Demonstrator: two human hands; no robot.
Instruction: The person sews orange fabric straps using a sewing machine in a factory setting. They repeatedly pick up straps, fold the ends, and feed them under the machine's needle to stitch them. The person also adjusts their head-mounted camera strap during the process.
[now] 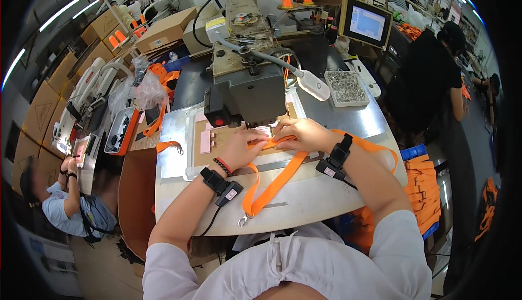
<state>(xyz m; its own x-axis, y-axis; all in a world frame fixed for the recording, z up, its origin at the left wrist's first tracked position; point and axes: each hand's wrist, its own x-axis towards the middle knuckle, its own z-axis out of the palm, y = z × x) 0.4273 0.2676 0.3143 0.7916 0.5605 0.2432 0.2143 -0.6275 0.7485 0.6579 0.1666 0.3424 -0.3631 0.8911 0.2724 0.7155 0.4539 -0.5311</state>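
Observation:
My left hand (243, 145) and my right hand (305, 135) meet below the head of an industrial sewing machine (249, 97). Both are closed on an orange webbing strap (284, 178), the fingertips pressing it near the sewing plate. From there the strap loops toward me, ending in a metal snap hook (243, 220) on the white table edge. More of the orange strap runs under my right wrist and off to the right. A framed clamp plate (199, 157) with pink pads lies under my hands. The needle area is partly hidden by my fingers.
A box of metal hooks (346, 88) stands at the back right, near a lamp (314, 85) and a monitor (365, 23). Orange straps (423, 188) fill a blue crate at right. An orange-and-white tray (122, 131) sits left. Two people work at either side.

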